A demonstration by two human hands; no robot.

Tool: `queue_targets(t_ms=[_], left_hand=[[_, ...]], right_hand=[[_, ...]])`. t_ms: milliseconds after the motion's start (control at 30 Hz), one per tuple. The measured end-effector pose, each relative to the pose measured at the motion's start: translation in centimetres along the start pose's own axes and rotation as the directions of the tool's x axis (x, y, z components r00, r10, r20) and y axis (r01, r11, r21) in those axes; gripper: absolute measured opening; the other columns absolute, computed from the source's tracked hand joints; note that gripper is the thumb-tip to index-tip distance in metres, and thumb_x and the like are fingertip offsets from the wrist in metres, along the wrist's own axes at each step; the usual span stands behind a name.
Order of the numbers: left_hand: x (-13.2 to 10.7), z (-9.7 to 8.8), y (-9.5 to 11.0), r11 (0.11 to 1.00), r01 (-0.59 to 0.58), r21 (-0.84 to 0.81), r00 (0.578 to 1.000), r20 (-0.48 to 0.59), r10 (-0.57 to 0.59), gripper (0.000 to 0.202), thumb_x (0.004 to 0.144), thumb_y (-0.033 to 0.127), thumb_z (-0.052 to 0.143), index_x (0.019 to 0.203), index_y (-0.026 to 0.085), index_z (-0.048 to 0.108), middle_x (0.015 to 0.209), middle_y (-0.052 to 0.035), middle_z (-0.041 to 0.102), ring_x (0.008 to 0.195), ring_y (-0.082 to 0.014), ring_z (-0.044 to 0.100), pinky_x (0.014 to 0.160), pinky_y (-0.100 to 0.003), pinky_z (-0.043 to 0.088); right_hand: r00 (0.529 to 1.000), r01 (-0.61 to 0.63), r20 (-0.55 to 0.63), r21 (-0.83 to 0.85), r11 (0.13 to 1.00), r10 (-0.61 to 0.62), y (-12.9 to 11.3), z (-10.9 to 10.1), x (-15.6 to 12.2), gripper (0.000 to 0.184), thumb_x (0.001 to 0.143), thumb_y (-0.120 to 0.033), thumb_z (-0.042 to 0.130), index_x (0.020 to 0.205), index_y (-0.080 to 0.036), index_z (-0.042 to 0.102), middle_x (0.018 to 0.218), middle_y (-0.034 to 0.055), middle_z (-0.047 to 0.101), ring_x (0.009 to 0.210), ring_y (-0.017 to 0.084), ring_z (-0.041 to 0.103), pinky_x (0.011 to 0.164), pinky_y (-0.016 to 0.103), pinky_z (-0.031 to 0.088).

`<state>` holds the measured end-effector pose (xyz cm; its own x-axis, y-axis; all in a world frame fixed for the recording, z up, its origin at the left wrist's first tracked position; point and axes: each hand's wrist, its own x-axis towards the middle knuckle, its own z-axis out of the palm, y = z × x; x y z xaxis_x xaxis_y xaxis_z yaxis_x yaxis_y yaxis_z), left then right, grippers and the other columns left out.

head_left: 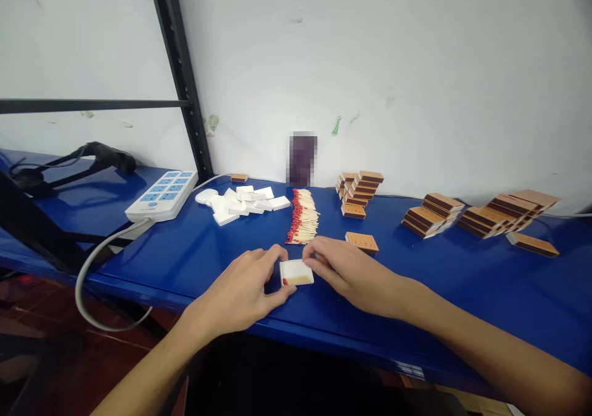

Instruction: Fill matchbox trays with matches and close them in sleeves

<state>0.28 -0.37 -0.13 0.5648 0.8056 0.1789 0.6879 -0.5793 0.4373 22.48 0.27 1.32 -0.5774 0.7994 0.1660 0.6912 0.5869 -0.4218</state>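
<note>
A small white matchbox tray (296, 270) lies open-side up near the front edge of the blue table, with several red-tipped matches (297, 280) along its near side. My left hand (245, 286) holds the tray's left end, index finger at the far side and thumb at the near side. At the tray's far right corner is my right hand (345, 271), its thumb and fingers pinched together; whatever is between them is hidden. Just beyond the hands, loose matches (304, 216) lie in a long row, heads to the left.
White empty trays (245, 203) are heaped at the back left, beside a white power strip (161, 195). Matchbox sleeves stand in stacks (363, 188) at the back and to the right (435, 214). One matchbox (362, 241) lies beyond my right wrist. A black metal post (182, 71) rises at left.
</note>
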Motion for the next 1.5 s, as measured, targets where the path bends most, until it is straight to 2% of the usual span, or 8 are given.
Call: queue_targets(t_ms=[133, 300, 533, 700, 867, 1033, 1300, 1500], left_hand=[[-0.1, -0.1, -0.1, 1.0, -0.008, 0.007, 1.0, 0.03, 0.008, 0.024, 0.091, 0.044, 0.055, 0.105, 0.024, 0.051, 0.078, 0.0025, 0.052, 0.074, -0.0183, 0.051, 0.066, -0.029, 0.037], [-0.1, -0.1, -0.1, 1.0, -0.022, 0.011, 0.999, 0.035, 0.021, 0.029, 0.091, 0.047, 0.054, 0.109, 0.024, 0.053, 0.084, 0.0004, 0.055, 0.081, -0.0204, 0.053, 0.07, -0.03, 0.038], [-0.1, -0.2, -0.2, 0.999, -0.041, 0.027, 0.998, 0.042, 0.04, 0.028, 0.092, 0.046, 0.054, 0.109, 0.025, 0.054, 0.086, 0.0009, 0.056, 0.083, -0.0202, 0.053, 0.072, -0.031, 0.038], [-0.1, -0.2, -0.2, 0.998, -0.052, 0.04, 0.998, 0.04, 0.051, 0.028, 0.092, 0.046, 0.054, 0.109, 0.024, 0.054, 0.084, 0.0011, 0.056, 0.082, -0.02, 0.053, 0.071, -0.03, 0.038], [-0.1, -0.2, -0.2, 0.997, -0.057, 0.044, 0.998, 0.03, 0.056, 0.028, 0.091, 0.047, 0.055, 0.108, 0.024, 0.055, 0.081, 0.0018, 0.056, 0.08, -0.0196, 0.054, 0.069, -0.03, 0.038], [0.0, -0.2, -0.2, 0.998, -0.062, 0.032, 0.998, 0.036, 0.06, 0.027, 0.091, 0.046, 0.055, 0.108, 0.024, 0.055, 0.08, 0.002, 0.055, 0.08, -0.0198, 0.054, 0.07, -0.03, 0.038], [-0.1, -0.1, -0.2, 0.997, -0.071, 0.031, 0.997, 0.043, 0.07, 0.026, 0.091, 0.046, 0.055, 0.106, 0.025, 0.054, 0.082, 0.0012, 0.055, 0.081, -0.0204, 0.053, 0.071, -0.03, 0.037], [-0.2, -0.2, -0.4, 0.997, -0.079, 0.021, 0.996, 0.031, 0.079, 0.027, 0.091, 0.047, 0.055, 0.107, 0.024, 0.055, 0.083, 0.0003, 0.056, 0.081, -0.0207, 0.053, 0.072, -0.031, 0.038]], right_hand=[[0.994, -0.064, -0.097, -0.171, 0.983, 0.048, 1.9, 0.1, 1.1, 0.018, 0.098, -0.024, 0.041, 0.098, -0.021, 0.059, 0.088, 0.0031, 0.067, 0.078, 0.018, 0.057, 0.071, 0.031, 0.038], [0.996, -0.046, -0.083, -0.184, 0.982, 0.031, 3.6, 0.8, 2.4, 0.02, 0.097, -0.023, 0.041, 0.098, -0.019, 0.061, 0.092, 0.0051, 0.068, 0.08, 0.018, 0.06, 0.069, 0.028, 0.038], [0.992, -0.103, -0.099, -0.343, 0.934, 0.073, 3.4, 0.8, 2.4, 0.023, 0.098, -0.027, 0.04, 0.091, -0.02, 0.061, 0.07, 0.0002, 0.066, 0.063, 0.016, 0.055, 0.069, 0.029, 0.032], [0.994, -0.074, -0.102, -0.444, 0.893, 0.031, 3.1, 1.0, 2.3, 0.025, 0.1, -0.027, 0.033, 0.096, -0.018, 0.056, 0.063, -0.0008, 0.062, 0.058, 0.016, 0.05, 0.073, 0.031, 0.032], [0.984, -0.172, -0.112, -0.402, 0.9, 0.138, 3.1, 0.6, 2.2, 0.017, 0.094, -0.028, 0.043, 0.096, -0.023, 0.059, 0.068, 0.0009, 0.064, 0.069, 0.018, 0.056, 0.06, 0.026, 0.03], [0.971, -0.238, -0.061, -0.37, 0.898, 0.233, 3.5, 0.5, 1.8, 0.022, 0.097, -0.032, 0.037, 0.096, -0.024, 0.057, 0.07, 0.0009, 0.064, 0.062, 0.016, 0.055, 0.051, 0.026, 0.024], [0.991, -0.135, -0.043, -0.337, 0.932, 0.128, 2.4, 1.1, 2.4, 0.018, 0.098, -0.029, 0.038, 0.098, -0.021, 0.054, 0.076, 0.0024, 0.064, 0.066, 0.016, 0.057, 0.056, 0.027, 0.028], [0.989, -0.146, -0.044, -0.36, 0.921, 0.14, 2.6, 1.1, 3.0, 0.02, 0.097, -0.029, 0.041, 0.097, -0.02, 0.059, 0.077, 0.0033, 0.066, 0.068, 0.016, 0.058, 0.058, 0.027, 0.03]])
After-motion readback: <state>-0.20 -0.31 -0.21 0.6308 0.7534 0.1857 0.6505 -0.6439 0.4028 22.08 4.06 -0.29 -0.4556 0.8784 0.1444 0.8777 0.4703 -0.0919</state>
